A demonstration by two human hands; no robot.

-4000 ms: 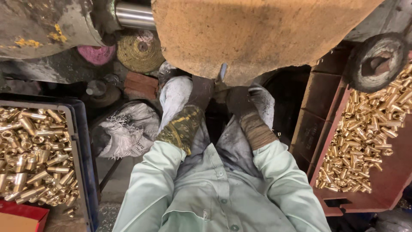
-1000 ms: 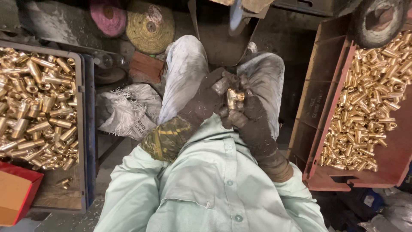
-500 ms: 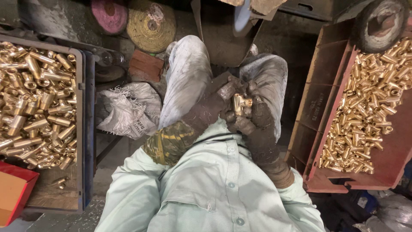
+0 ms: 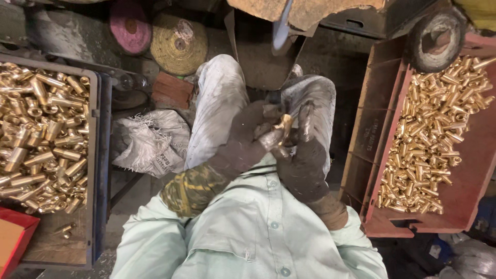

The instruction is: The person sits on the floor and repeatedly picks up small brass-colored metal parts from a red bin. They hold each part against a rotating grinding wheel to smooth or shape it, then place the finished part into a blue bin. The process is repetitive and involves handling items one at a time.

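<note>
Both my hands wear dark, dirty gloves and meet over my lap. My left hand [image 4: 243,142] and my right hand [image 4: 302,160] together grip a small brass fitting [image 4: 281,126] between their fingers. A dark crate [image 4: 98,155] at my left is heaped with brass fittings [image 4: 39,134]. A red-brown crate [image 4: 380,134] at my right also holds many brass fittings [image 4: 434,129]. I sit with my knees in pale grey trousers [image 4: 222,103] beneath the hands.
Pink [image 4: 130,26] and yellow [image 4: 178,44] buffing wheels lie on the floor ahead, near a brick [image 4: 173,90] and a white sack [image 4: 152,142]. A worn wheel [image 4: 434,41] rests on the right crate. A machine's underside [image 4: 305,13] hangs above. A red box [image 4: 15,240] sits bottom left.
Four seconds ago my hands reached up under the machine. They have since come down to my lap and now turn the brass fitting between the fingers.
</note>
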